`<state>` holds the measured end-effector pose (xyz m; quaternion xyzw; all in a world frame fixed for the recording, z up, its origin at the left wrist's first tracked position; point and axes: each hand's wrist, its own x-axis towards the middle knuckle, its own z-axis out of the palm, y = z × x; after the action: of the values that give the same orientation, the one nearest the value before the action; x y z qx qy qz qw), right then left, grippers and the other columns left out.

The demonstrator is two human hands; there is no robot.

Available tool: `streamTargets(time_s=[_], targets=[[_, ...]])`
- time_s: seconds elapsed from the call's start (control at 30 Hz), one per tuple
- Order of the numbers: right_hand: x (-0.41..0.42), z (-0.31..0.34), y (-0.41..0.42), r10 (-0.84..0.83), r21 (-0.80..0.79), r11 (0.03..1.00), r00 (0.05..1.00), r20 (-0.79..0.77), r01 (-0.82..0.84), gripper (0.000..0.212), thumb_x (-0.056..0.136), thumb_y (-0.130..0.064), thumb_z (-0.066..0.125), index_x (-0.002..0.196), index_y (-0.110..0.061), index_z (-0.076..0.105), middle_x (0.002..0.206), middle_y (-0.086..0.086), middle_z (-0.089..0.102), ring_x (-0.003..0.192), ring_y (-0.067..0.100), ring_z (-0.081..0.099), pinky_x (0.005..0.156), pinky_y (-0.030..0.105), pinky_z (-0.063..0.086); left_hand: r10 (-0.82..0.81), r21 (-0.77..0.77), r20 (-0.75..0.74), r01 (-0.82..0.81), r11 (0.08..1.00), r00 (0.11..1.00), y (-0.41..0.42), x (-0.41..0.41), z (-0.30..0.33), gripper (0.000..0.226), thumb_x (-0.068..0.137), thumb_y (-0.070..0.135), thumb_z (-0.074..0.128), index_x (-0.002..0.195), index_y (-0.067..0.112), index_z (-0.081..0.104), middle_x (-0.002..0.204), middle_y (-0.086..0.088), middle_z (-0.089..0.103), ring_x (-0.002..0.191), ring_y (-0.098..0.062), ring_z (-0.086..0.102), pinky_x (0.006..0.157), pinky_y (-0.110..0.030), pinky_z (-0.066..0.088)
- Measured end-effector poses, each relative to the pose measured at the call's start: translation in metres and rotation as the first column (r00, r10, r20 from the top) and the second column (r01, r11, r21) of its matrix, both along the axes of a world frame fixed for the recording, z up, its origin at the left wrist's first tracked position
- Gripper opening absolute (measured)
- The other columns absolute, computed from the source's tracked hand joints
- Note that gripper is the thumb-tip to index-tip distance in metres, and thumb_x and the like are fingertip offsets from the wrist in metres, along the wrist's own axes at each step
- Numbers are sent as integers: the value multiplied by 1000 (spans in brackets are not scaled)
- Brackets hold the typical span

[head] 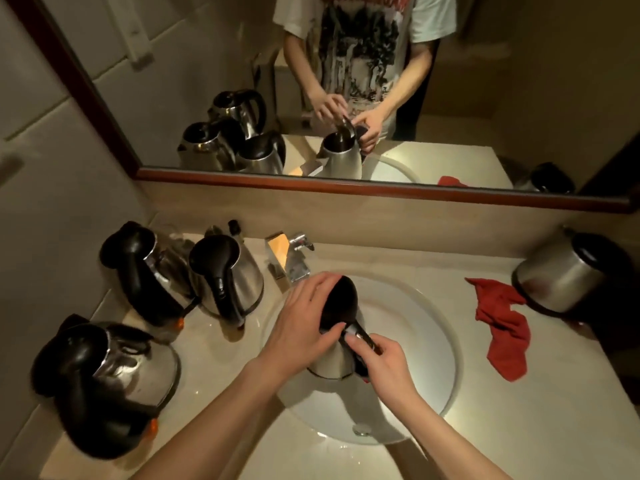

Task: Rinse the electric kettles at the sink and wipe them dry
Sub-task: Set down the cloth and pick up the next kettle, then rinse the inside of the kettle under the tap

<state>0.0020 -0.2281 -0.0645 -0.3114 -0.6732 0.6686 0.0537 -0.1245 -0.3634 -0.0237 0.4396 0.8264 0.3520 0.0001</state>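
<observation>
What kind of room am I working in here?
Most likely a bathroom, perhaps a hotel's: a round white basin set into a stone vanity counter, a chrome tap behind it, and a wide wood-framed wall mirror. Several identical steel kettles hint at housekeeping.

I see one steel kettle (332, 358) with black lid and handle upright over the white sink (415, 327), lid raised. Three more steel kettles with black handles stand on the counter left of the basin: back-left kettle (152, 271), middle kettle (228, 275), near-left kettle (114, 379). Right-hand kettle (568, 271) sits beside a crumpled red cloth (502, 323).
</observation>
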Motion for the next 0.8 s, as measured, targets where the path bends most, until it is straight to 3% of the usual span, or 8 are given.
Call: streamTargets(time_s=[0.13,0.2,0.4,0.53,0.6,0.7,0.8], targets=[[-20,-12,10,-113,214,972,993,46,100,51,72,-42,90,60,-17,46,49,-9,41,50,11,36,50,25,29,-75,-48,88,80,996,993,14,-34,-11,85,80,34,76,151,23,31,140,2,42,128,-16,47,106,-35,45],[-28,-17,15,-129,266,957,991,43,113,46,69,-43,91,75,-19,53,52,-7,53,49,7,42,49,23,33,-95,-78,66,100,992,993,22,-42,-19,87,78,29,76,151,28,28,137,2,39,123,-19,50,98,-40,51],[-47,-36,28,-64,465,885,986,152,-14,42,75,-50,82,90,-30,48,56,-4,58,52,11,48,53,29,37,-120,-102,86,129,986,989,34,-58,-43,90,79,23,78,150,34,23,136,-1,37,120,-21,51,94,-39,53],[-59,-47,24,-86,417,909,979,183,2,51,71,-58,75,103,-37,42,71,-3,68,63,15,63,60,38,52,-202,-144,15,202,969,979,49,-70,-46,92,76,19,78,149,31,23,134,-4,39,118,-26,53,90,-40,55],[-67,-51,26,-164,377,921,973,159,94,53,64,-60,77,101,-39,46,69,-1,69,61,15,64,61,43,54,-226,-151,92,238,959,970,52,-81,-40,86,82,32,74,151,32,22,137,-2,40,121,-22,52,96,-35,51],[-77,-53,30,-237,284,938,964,117,196,51,61,-52,87,96,-36,53,67,0,71,52,13,62,53,37,51,-157,-113,222,185,976,962,55,-117,-29,64,96,50,59,150,25,38,138,6,47,123,-11,50,104,-29,41],[-82,-58,26,-259,210,949,961,96,235,48,66,-37,93,96,-31,56,67,0,73,51,14,64,49,32,49,-48,-273,18,51,961,999,63,-170,-29,50,98,47,57,139,19,54,134,1,56,124,-17,50,105,-38,40]])
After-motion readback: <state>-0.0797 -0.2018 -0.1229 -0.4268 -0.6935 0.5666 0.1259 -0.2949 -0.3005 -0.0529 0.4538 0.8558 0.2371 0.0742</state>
